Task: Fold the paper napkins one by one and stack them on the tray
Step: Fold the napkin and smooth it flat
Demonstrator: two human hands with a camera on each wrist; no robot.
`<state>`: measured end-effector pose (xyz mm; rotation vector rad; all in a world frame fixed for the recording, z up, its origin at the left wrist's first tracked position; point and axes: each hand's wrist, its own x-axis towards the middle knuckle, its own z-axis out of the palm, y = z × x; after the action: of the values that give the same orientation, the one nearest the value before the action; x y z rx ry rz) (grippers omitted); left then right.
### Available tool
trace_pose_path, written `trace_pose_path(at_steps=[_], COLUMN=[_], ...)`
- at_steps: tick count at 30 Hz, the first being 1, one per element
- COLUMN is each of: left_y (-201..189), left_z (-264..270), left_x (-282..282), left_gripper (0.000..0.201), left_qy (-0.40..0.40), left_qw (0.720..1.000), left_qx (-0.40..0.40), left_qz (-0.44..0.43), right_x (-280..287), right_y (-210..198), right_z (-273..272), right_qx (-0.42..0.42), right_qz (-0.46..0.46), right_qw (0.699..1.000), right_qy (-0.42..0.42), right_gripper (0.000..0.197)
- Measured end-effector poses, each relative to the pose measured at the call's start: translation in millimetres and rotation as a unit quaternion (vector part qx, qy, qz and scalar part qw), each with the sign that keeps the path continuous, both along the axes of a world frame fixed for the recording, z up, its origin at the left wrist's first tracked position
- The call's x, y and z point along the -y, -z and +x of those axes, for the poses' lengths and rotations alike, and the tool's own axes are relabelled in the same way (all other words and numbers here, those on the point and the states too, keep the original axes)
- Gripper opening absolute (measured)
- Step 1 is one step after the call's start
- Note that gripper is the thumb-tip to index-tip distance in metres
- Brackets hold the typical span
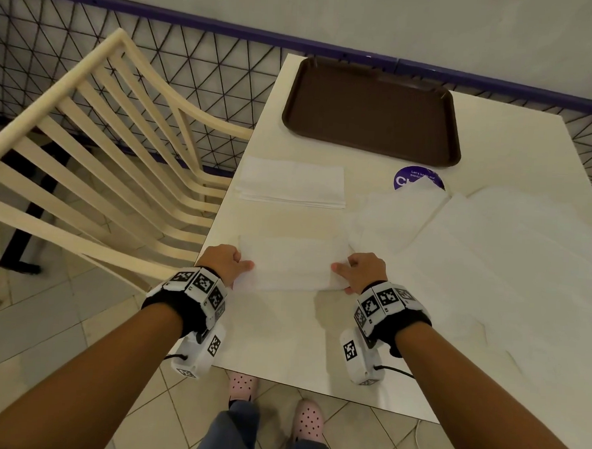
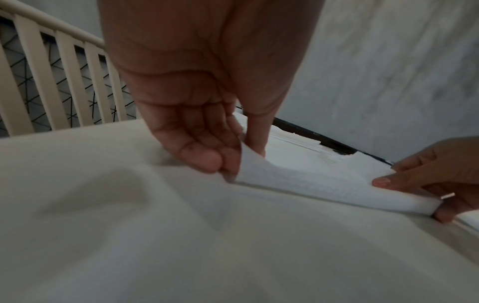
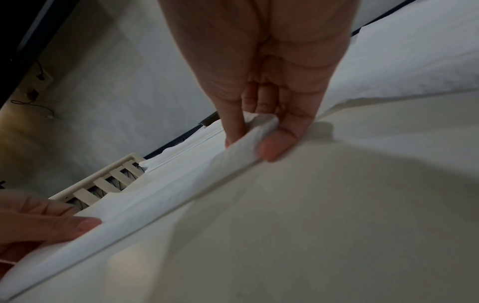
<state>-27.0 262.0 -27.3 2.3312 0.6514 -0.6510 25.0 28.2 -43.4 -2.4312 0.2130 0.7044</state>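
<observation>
A white paper napkin (image 1: 292, 263) lies folded into a wide strip near the front of the cream table (image 1: 281, 340). My left hand (image 1: 229, 263) pinches its left end (image 2: 249, 164) between thumb and fingers. My right hand (image 1: 360, 272) pinches its right end (image 3: 256, 131) the same way. Further back on the left sits a stack of folded napkins (image 1: 291, 183). Unfolded napkins (image 1: 492, 255) spread over the right side of the table. The brown tray (image 1: 372, 111) at the far edge holds nothing.
A cream slatted chair (image 1: 95, 165) stands close against the table's left side. A black wire fence (image 1: 159, 66) with a purple rail runs behind the table. A round purple sticker (image 1: 413, 177) lies partly under the loose napkins. My feet show below the front edge.
</observation>
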Motion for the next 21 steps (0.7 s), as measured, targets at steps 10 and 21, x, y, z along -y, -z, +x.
trace_pose_path(at_steps=[10,21], left_y=[-7.0,7.8], left_z=[-9.8,-21.5], left_x=[18.3,56.8], left_gripper=[0.044,0.049], left_qy=[0.056,0.310], left_qw=[0.984,0.910], left_qx=[0.119,0.148], left_qz=[0.123,0.233], right_x=[-0.8,-0.4], right_y=[6.7,7.7], right_z=[4.6,7.8], right_qx=[0.008,-0.005], right_qz=[-0.013,-0.024], right_qw=[1.000,1.000], right_qy=[-0.008,-0.010], right_gripper=[0.040,0.050])
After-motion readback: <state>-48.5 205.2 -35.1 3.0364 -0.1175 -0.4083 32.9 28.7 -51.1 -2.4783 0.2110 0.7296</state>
